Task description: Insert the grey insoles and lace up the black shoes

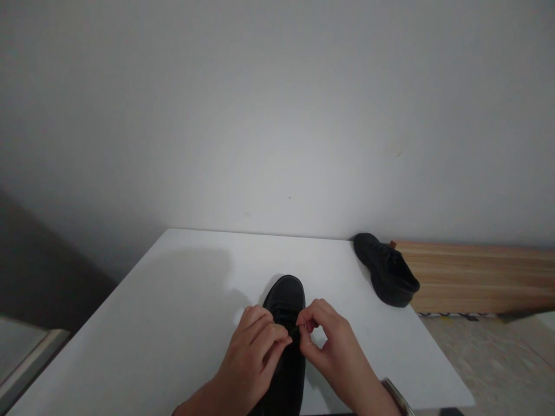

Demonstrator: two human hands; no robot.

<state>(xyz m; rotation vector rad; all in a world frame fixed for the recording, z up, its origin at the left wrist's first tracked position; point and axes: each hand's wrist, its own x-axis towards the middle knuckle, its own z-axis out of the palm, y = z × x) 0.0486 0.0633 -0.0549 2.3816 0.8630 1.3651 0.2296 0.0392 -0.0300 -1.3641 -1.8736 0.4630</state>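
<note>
A black lace-up shoe [285, 293] stands on the white table with its toe pointing away from me. My left hand [255, 346] lies over the left side of its lacing, thumb and forefinger pinched together. On the other side, my right hand [325, 335] makes a pinch too, its fingertips at the shoe's right eyelet edge. Between the two pinches is a short piece of dark shoelace [294, 331], hard to make out against the black upper. My left hand and forearm hide part of the shoe's middle and heel.
A second black shoe [385, 268] sits at the table's far right edge, heel toward me. The white table [173, 323] meets a pale wall [277, 115] at the back. Beyond its right edge are a wood-grain panel [472, 277] and the floor [485, 352].
</note>
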